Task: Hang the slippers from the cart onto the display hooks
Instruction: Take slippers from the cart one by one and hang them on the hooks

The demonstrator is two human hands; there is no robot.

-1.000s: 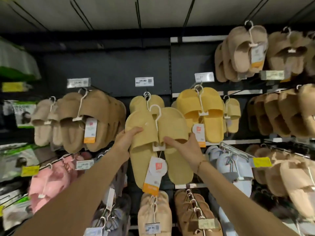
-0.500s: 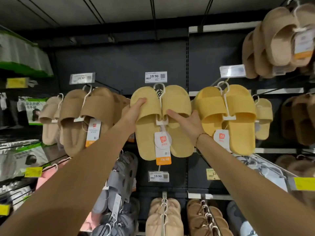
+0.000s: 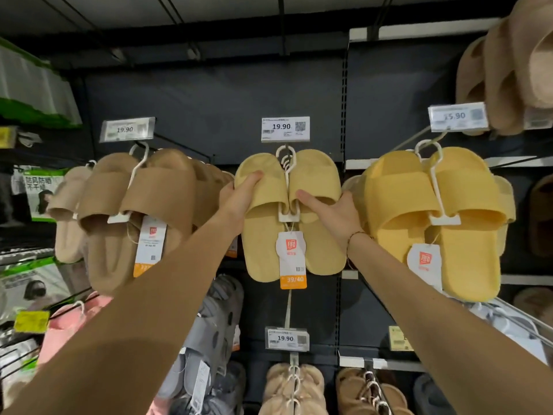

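Note:
A pale yellow pair of slippers (image 3: 263, 244) on a white plastic hanger (image 3: 288, 187) hangs against the dark display wall, right under the middle 19.90 price tag (image 3: 285, 128). The hanger's loop sits at the display hook (image 3: 285, 158) among other white loops. My left hand (image 3: 241, 197) grips the left slipper's strap from the left side. My right hand (image 3: 332, 212) holds the right slipper, with a finger lying across its strap. A white and orange size tag (image 3: 291, 259) dangles from the pair. The cart is out of view.
Brown slippers (image 3: 143, 211) hang on the hook to the left, brighter yellow slippers (image 3: 434, 217) on the hook to the right. Beige pairs hang at the upper right (image 3: 508, 70). Grey (image 3: 209, 339), pink (image 3: 68, 324) and tan (image 3: 294, 384) pairs fill the lower hooks.
Both hands have lifted the pale yellow pair up and forward from below the hook to the hook under the price tag. My view has moved closer to the wall.

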